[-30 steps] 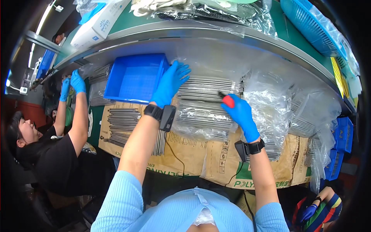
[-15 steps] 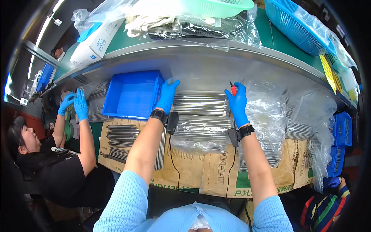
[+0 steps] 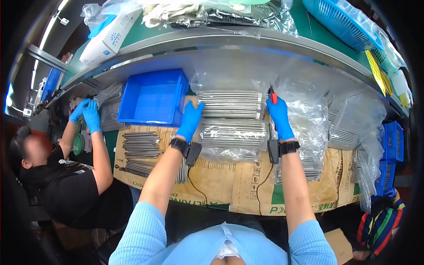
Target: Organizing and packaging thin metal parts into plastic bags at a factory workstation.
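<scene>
Rods (image 3: 230,105), twelve o'clock. Left hand (image 3: 191,121), nine-o'clock end: cannot tell grip. Right hand (image 3: 279,118), three-o'clock: clamped on red tool (image 3: 274,98), best kept tip-outward.

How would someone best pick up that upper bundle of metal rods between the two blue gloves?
Probably by both ends, left hand from the left, right hand from the right: the upper rod bundle is long and lies left to right, one end facing each hand.
</scene>
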The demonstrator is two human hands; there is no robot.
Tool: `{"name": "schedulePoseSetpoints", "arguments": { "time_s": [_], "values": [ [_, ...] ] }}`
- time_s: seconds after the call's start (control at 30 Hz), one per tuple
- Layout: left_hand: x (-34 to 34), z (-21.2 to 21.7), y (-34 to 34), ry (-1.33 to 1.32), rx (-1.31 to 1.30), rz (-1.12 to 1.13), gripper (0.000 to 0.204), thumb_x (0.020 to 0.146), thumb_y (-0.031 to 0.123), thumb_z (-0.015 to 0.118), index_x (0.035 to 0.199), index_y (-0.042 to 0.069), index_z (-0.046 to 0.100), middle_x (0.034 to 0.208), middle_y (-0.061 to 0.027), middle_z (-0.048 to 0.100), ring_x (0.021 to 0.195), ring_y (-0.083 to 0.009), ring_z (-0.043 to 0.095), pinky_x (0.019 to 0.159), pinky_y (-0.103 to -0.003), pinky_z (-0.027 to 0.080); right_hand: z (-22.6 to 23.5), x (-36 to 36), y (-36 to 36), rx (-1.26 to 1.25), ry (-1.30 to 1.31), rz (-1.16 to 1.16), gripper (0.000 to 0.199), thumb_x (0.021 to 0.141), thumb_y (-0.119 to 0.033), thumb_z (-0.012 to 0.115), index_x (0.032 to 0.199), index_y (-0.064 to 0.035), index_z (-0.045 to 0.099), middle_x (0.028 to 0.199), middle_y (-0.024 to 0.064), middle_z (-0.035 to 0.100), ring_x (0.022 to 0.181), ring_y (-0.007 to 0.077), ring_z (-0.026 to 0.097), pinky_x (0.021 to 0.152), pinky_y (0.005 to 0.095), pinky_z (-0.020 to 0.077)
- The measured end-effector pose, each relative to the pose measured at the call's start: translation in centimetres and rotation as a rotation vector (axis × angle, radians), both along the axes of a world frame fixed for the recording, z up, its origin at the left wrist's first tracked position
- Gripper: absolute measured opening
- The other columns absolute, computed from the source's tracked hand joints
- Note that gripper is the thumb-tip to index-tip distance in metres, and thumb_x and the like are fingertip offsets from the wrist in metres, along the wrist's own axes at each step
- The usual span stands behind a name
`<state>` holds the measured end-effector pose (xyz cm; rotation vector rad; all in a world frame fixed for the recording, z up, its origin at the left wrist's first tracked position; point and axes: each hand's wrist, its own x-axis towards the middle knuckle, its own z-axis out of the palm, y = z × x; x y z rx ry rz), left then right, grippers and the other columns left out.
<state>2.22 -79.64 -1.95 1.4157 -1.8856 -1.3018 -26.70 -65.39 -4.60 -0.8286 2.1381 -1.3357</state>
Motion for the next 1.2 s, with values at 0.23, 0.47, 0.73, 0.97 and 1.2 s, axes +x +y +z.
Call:
{"name": "schedulePoseSetpoints", "arguments": {
  "time_s": [0.23,0.47,0.73,0.97,1.2],
  "values": [
    [7.0,-3.0,9.3,0.169,0.077,0.203,0.042,0.081,0.033,0.06,0.099,-0.004,0.056,0.09,-0.0115,0.059,0.082,-0.0175,0.052,0.074,-0.031,0.041,1.4,6.9,10.1,0.102,-0.265,0.059,0.026,0.08,-0.027,0.059,0.079,-0.0007,0.058,0.064,0.0065,0.058,0.059,0.0151,0.052,0.056,0.0313,0.0416],
    [6.3,-1.8,7.5,-0.006,0.046,0.102,0.039,0.082,0.035,0.058,0.083,-0.004,0.057,0.076,-0.0064,0.055,0.069,-0.0113,0.043,0.064,-0.028,0.039,-0.5,9.2,11.0,0.006,-0.249,-0.053,0.028,0.082,-0.028,0.06,0.084,-0.0006,0.056,0.066,0.0031,0.054,0.06,0.0103,0.045,0.056,0.0265,0.0391],
    [6.7,-2.3,8.3,0.216,0.061,0.012,0.033,0.086,0.03,0.055,0.077,-0.002,0.055,0.07,-0.008,0.052,0.066,-0.0116,0.042,0.061,-0.029,0.038,-0.2,9.5,12.7,-0.071,-0.327,0.013,0.026,0.081,-0.024,0.062,0.086,0.0002,0.055,0.071,0.0008,0.053,0.062,0.009,0.045,0.059,0.0245,0.0383],
    [9.2,-2.6,13.2,0.239,0.011,0.0,0.029,0.087,0.024,0.054,0.073,-0.002,0.051,0.065,-0.0081,0.045,0.063,-0.0135,0.039,0.06,-0.03,0.037,-2.8,11.5,17.6,-0.081,-0.367,-0.047,0.02,0.08,-0.02,0.064,0.081,-0.0029,0.053,0.067,-0.0022,0.047,0.06,0.0079,0.042,0.055,0.0242,0.0371],
    [14.9,-6.2,20.0,0.086,-0.018,0.01,0.024,0.086,0.019,0.055,0.073,-0.001,0.051,0.066,-0.0097,0.045,0.061,-0.0189,0.042,0.059,-0.032,0.037,-4.0,16.2,22.9,0.034,-0.598,-0.079,0.02,0.081,-0.017,0.064,0.076,-0.0061,0.047,0.064,-0.0046,0.04,0.059,0.0048,0.038,0.051,0.0208,0.0341]
  ]
}}
